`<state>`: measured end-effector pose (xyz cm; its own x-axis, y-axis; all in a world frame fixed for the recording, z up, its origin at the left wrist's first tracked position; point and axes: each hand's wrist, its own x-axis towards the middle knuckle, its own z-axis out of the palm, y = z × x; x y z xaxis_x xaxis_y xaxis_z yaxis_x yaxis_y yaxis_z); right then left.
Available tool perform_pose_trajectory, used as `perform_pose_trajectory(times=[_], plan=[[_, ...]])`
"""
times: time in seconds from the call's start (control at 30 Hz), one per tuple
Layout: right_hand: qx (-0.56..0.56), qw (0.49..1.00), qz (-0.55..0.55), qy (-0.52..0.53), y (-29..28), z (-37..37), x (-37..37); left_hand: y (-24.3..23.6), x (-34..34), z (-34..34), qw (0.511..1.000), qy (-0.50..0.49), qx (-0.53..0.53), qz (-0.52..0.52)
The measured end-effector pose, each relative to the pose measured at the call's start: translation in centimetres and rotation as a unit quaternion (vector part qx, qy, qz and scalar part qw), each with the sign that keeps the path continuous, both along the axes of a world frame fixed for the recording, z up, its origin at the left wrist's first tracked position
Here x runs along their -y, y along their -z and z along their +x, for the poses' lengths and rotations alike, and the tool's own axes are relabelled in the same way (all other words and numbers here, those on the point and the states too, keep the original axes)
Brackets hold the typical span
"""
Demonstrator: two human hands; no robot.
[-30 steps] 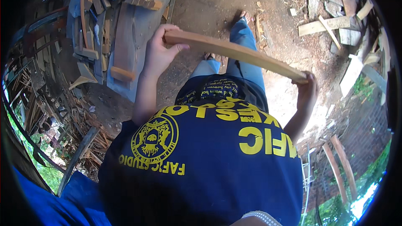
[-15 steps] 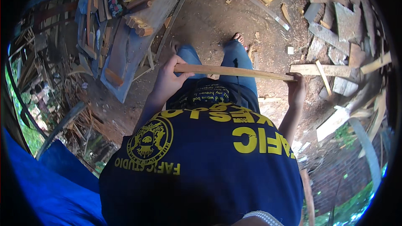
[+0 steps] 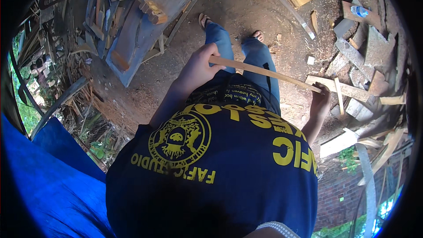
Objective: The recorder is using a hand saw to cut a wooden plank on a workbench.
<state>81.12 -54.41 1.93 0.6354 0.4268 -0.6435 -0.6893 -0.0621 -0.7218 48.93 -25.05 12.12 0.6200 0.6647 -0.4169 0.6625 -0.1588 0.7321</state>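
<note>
A narrow light-brown wooden strip [image 3: 264, 72] is held crosswise in front of my thighs, its right end lower in the picture than its left. My left hand [image 3: 207, 61] is closed round the left end, thumb on the near side. My right hand [image 3: 321, 94] grips the right end with bent fingers. Beneath the strip are my jeans [image 3: 260, 59] and sandalled feet [image 3: 257, 36] on the dirt ground [image 3: 233, 4], and behind it is my dark printed T-shirt [image 3: 238, 194].
At the upper left, planks and offcuts lie on a grey board [image 3: 176, 4]. Scrap wood [image 3: 372, 48] and a plastic bottle [image 3: 359, 11] are at the right, beside a brick surface [image 3: 339, 194] lower down. A blue tarp [image 3: 53, 180] fills the lower left, near a splintered wood pile [image 3: 88, 101].
The view has turned and the surroundings have shifted. My feet have moved, the left one now further forward. The strip, still in both hands, has tilted and now sits further right at its left end.
</note>
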Motion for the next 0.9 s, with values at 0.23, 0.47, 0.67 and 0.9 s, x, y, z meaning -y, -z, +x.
perform_pose_trajectory(times=[0.23, 0.47, 0.67, 0.9], plan=[[0.010, 0.998, -0.017, -0.053, -0.6, 2.2, -0.6, 1.3, -0.4, 0.7, 0.999, -0.025, 0.023, -0.042], [0.063, 0.995, -0.051, -0.056, -2.2, 3.6, -3.2, 2.1, -0.6, 0.9, 0.998, -0.044, 0.048, -0.023], [0.074, 0.989, -0.092, -0.094, -2.0, 3.4, -6.2, 1.3, 0.0, -0.6, 0.995, -0.084, 0.038, -0.030], [0.084, 0.972, -0.102, -0.194, -0.5, 1.4, -10.1, 1.3, 1.4, -3.8, 0.991, -0.130, -0.013, -0.022]])
